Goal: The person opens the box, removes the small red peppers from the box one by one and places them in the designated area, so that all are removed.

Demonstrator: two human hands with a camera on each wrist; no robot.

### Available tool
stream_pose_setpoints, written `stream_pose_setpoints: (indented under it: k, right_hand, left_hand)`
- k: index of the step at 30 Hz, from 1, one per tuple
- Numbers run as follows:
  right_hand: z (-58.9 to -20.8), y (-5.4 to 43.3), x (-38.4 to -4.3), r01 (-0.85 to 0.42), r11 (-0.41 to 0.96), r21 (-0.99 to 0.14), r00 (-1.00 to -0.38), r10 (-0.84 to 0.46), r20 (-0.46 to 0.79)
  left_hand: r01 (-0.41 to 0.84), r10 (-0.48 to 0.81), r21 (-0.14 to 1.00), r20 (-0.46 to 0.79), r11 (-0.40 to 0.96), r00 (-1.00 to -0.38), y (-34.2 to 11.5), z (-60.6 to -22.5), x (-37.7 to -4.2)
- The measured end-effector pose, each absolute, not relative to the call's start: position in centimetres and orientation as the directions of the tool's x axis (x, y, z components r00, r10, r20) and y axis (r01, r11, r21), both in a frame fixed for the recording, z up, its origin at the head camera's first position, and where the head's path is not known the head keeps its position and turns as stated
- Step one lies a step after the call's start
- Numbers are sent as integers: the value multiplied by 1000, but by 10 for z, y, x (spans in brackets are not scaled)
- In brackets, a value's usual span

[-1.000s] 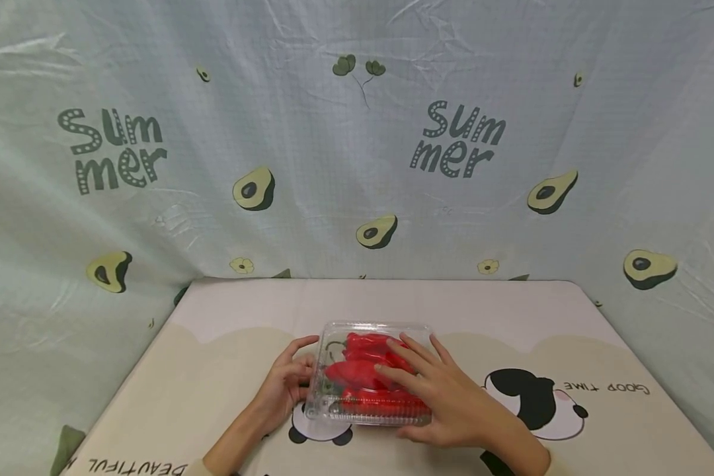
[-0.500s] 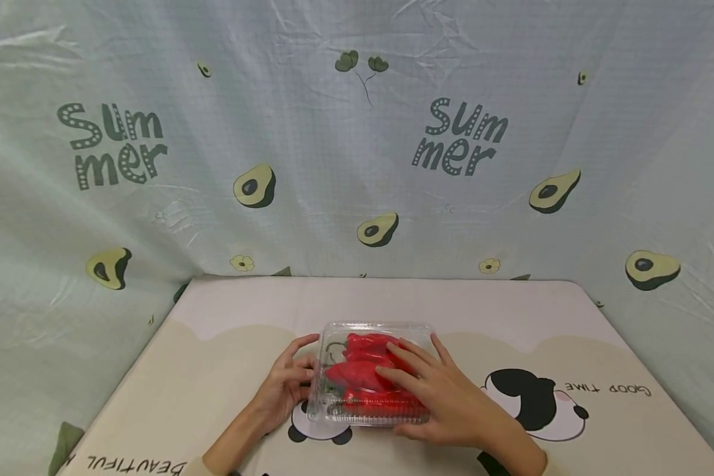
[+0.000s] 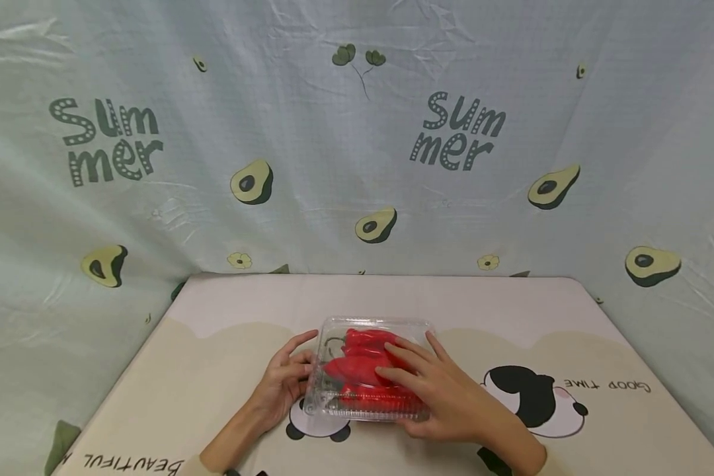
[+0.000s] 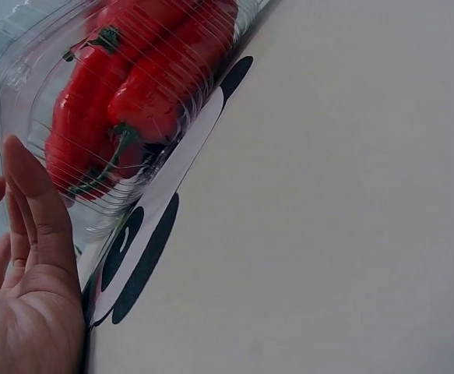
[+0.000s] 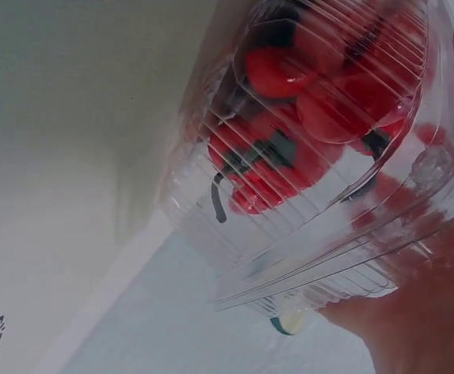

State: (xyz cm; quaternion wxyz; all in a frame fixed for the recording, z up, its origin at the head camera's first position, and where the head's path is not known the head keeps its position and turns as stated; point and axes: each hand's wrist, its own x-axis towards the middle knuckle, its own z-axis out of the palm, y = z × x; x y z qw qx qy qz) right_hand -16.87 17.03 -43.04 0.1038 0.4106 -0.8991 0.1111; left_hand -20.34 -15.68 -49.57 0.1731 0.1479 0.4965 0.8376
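A clear plastic clamshell box [image 3: 381, 322] stands on the table with its lid down, holding several red peppers [image 3: 357, 370] with green stems. Beside its left side is my left hand [image 3: 276, 390], index finger stretched toward the far left corner and the other fingers at the wall. In the left wrist view those fingers look fairly straight near the box's ribbed wall. My right hand [image 3: 446, 396] lies spread over the right part of the lid, its thumb toward the near side. From the right wrist, peppers [image 5: 265, 156] show through the ribbed plastic, with part of that hand [image 5: 421, 304] beyond.
The table has a cream cover [image 3: 214, 370] printed with cartoon pandas and lettering. Behind it hangs a pale curtain [image 3: 309, 132] with avocado and "summer" prints. A printed black-and-white animal [image 3: 529, 400] lies to the right of the box.
The head view has shifted slightly, so the background sits a little higher. Both hands keep nearly the same places at the box, which stays closed.
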Motion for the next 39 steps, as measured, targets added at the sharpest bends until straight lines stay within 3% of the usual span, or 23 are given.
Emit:
stream_pose_setpoints:
  k: [5,19,39]
  right_hand:
    - [-429,170,-167,-772,614,-165,-634,-725,269]
    - [-432,168,-168,-798,582,-157,-598,-735,318]
    - [-436,168,-168,-786,596,-165,-613,-714,339]
  left_hand:
    - [-133,447,877,100,-461,-889,-157,-496,-203]
    - [-213,589,871,103,-443,-801,-163,-494,-199]
    - [-280,672,863,88,-419,-735,-167,-494,-199]
